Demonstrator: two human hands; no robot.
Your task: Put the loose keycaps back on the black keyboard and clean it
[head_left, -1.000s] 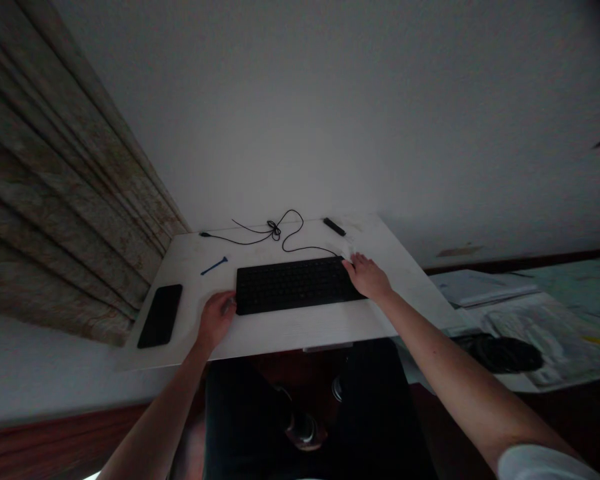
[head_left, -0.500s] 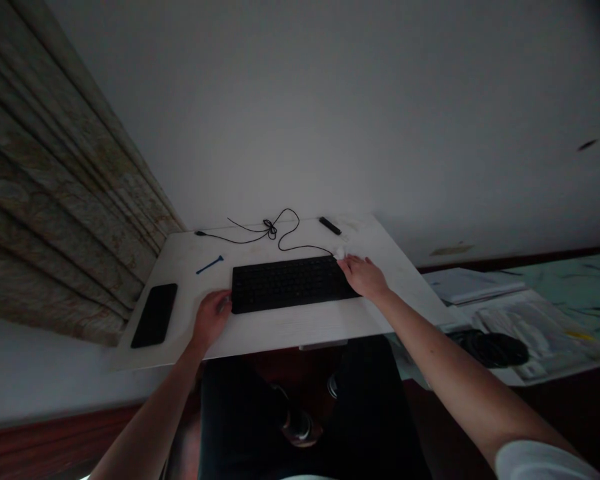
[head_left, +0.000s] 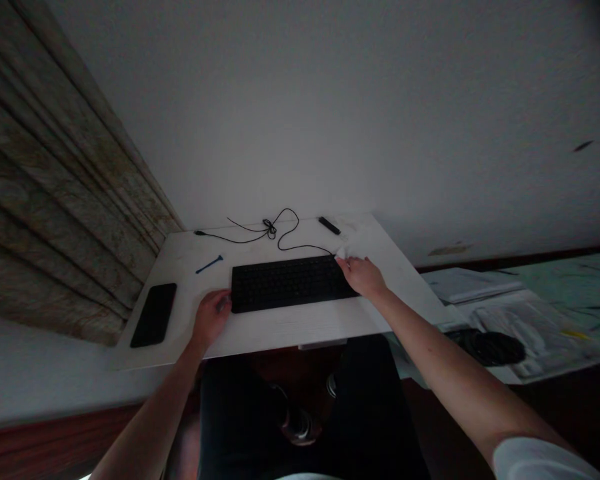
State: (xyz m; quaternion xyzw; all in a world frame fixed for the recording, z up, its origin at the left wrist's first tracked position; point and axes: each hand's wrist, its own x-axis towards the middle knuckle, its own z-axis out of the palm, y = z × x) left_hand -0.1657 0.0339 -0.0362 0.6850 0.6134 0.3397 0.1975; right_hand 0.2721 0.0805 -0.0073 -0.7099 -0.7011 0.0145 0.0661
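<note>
A black keyboard [head_left: 293, 285] lies flat on the white desk [head_left: 280, 327]. At its left edge, my left hand [head_left: 213, 317] rests with curled fingers, steadying that end. My right hand [head_left: 364, 275] is over the keyboard's far right corner, with thumb and fingers closed on a crumpled white tissue [head_left: 341, 253]. The tissue touches the corner near where the black cable [head_left: 300, 247] leaves the keyboard. Part of the keyboard's right end is hidden under my right hand.
Left of my left hand lies a black phone [head_left: 154, 315], with a small blue tool [head_left: 209, 265] beyond. A short black stick-like object [head_left: 329, 225] sits near the wall. Papers [head_left: 475, 285] and a coiled black cable [head_left: 495, 348] are to the right. A curtain [head_left: 70, 173] hangs left.
My right fingers and the white tissue have shifted very slightly at the keyboard's corner. My left hand and the keyboard stay in place.
</note>
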